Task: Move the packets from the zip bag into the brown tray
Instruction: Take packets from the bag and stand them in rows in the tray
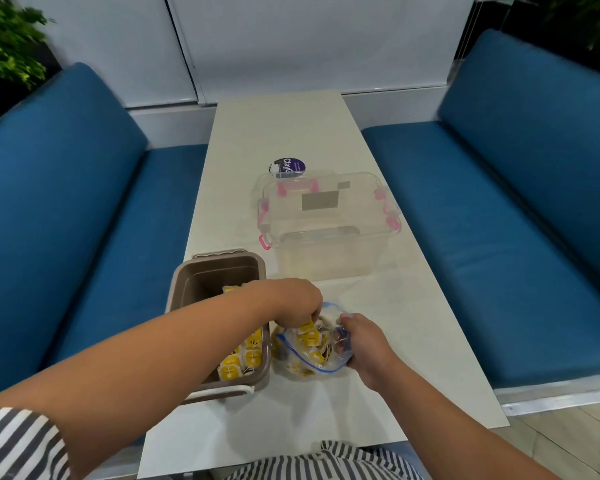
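A clear zip bag with a blue seal lies on the white table, holding several yellow-and-white packets. My right hand grips the bag's open rim on its right side. My left hand reaches into the bag's mouth from above, and its fingers pinch a yellow packet there. The brown tray stands just left of the bag and holds several packets at its near end. My left forearm crosses over the tray and hides part of its inside.
A clear plastic box with pink latches and its lid stand behind the bag. A round purple label lies beyond it. Blue benches flank the narrow table on both sides.
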Motion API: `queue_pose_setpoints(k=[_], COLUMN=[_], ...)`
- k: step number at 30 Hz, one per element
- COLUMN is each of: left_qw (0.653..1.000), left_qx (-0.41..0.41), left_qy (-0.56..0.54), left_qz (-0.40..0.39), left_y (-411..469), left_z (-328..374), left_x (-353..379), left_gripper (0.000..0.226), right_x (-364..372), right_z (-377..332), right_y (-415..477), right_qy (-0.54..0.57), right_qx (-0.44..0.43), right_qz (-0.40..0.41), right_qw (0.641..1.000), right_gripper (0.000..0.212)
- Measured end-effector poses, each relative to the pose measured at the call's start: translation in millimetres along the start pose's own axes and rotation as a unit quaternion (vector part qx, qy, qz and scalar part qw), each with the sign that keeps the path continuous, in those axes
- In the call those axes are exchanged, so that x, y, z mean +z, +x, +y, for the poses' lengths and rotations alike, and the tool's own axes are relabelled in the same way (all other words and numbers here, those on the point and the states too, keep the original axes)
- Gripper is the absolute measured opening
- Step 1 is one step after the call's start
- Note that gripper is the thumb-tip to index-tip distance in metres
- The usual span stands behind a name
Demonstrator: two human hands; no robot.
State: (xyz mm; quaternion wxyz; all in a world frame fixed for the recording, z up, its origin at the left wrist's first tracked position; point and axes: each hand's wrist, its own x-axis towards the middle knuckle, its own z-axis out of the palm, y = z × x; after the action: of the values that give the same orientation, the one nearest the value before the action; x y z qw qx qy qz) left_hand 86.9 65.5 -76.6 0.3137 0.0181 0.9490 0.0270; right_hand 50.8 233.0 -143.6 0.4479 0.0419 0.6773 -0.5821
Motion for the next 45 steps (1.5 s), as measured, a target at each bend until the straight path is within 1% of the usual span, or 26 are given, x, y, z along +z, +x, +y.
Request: queue_pose_setpoints(k=[3,5,10,11,13,15,17,20,25,27,29,31,33,34,37,39,45], left_qw=[0.999,0.999,0.987,0.983,0.976,0.979,0.984,0.988,0.983,0.983,0.985,0.989,0.993,0.995,0.996,0.996,0.997], left_qx=[-0.018,-0.018,-0.005,-0.005,-0.005,0.002,0.003,-0.013,-0.037,-0.038,-0.03,-0.018,-0.012,-0.012,-0.013,-0.018,-0.036], left_qy=[-0.005,-0.022,-0.142,-0.172,-0.208,-0.196,-0.17,-0.143,-0.151,-0.147,-0.131,-0.1,-0.06,-0.042,0.003,0.015,0.002], left_qz=[0.035,0.044,0.069,0.07,0.065,0.053,0.047,0.057,0.097,0.104,0.105,0.103,0.098,0.093,0.084,0.083,0.074], left_y=[-2,-3,-7,-8,-10,-11,-10,-7,-3,-3,-5,-6,-6,-6,-4,-1,1], left_z=[-2,-1,3,3,5,7,9,10,12,12,13,15,18,20,26,32,41], left_x=[8,12,5,3,2,4,8,12,17,18,19,19,18,19,23,26,25], left_gripper=[0.027,0.025,0.017,0.018,0.029,0.043,0.049,0.045,0.026,0.028,0.036,0.043,0.044,0.042,0.025,0.018,0.019], right_x=[2,3,2,2,3,4,5,4,9,9,9,9,10,10,10,9,6], right_z=[-2,-2,-1,-1,-1,-1,0,2,-1,-2,-2,-2,-2,-2,0,0,0], right_y=[0,-1,-2,-2,0,0,0,1,-1,-1,-1,-1,-2,-2,-2,-3,-5], right_qy=[0.001,0.0,-0.004,-0.004,-0.001,0.008,0.016,0.031,0.033,0.031,0.036,0.042,0.053,0.059,0.077,0.079,0.064], right_qx=[-0.005,-0.005,-0.006,-0.006,-0.007,-0.005,0.0,0.001,0.009,0.008,0.007,0.008,0.013,0.016,0.021,0.023,0.03], right_qz=[-0.002,-0.003,-0.001,0.0,0.002,-0.001,0.001,0.004,0.006,0.005,0.003,0.006,0.007,0.006,0.009,0.014,0.033], right_qw=[1.0,1.0,1.0,1.0,1.0,1.0,1.0,1.0,0.999,0.999,0.999,0.999,0.999,0.998,0.997,0.997,0.997], right_gripper=[0.021,0.021,0.018,0.018,0.021,0.025,0.028,0.029,0.026,0.027,0.029,0.03,0.03,0.03,0.03,0.031,0.029])
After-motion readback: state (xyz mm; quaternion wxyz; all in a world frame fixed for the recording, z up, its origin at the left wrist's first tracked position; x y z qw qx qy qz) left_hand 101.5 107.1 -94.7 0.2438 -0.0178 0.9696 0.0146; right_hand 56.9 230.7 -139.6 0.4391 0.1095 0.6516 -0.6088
